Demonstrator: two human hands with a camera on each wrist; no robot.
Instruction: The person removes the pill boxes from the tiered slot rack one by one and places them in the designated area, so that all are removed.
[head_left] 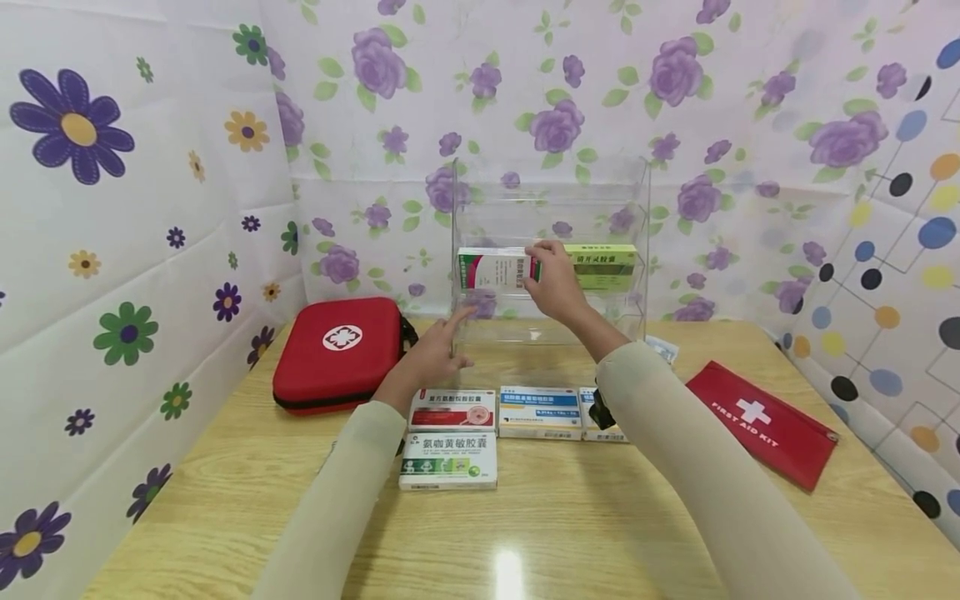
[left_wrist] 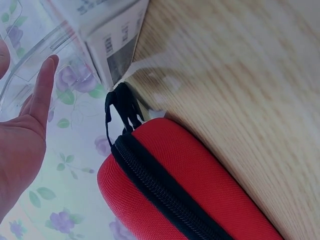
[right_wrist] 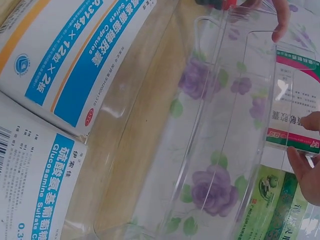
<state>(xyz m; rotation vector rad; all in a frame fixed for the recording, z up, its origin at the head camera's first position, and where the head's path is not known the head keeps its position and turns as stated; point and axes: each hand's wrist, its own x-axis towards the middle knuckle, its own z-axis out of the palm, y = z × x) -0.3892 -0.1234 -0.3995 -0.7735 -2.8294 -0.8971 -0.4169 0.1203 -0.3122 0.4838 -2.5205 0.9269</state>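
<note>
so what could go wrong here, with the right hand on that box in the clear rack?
1. The right hand pinches the pink-and-white box only at its end, so it might tip or slip off the tier.
2. The clear acrylic rack looks light; the left hand has straight fingers near its base, not gripping, so a push could slide it.
3. The green box sits right beside it and could get nudged along the shelf.

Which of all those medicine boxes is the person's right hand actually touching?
The white box with the pink-red end, standing on the clear rack's shelf beside the green box. The right hand pinches it; the others lie flat on the table, untouched.
</note>
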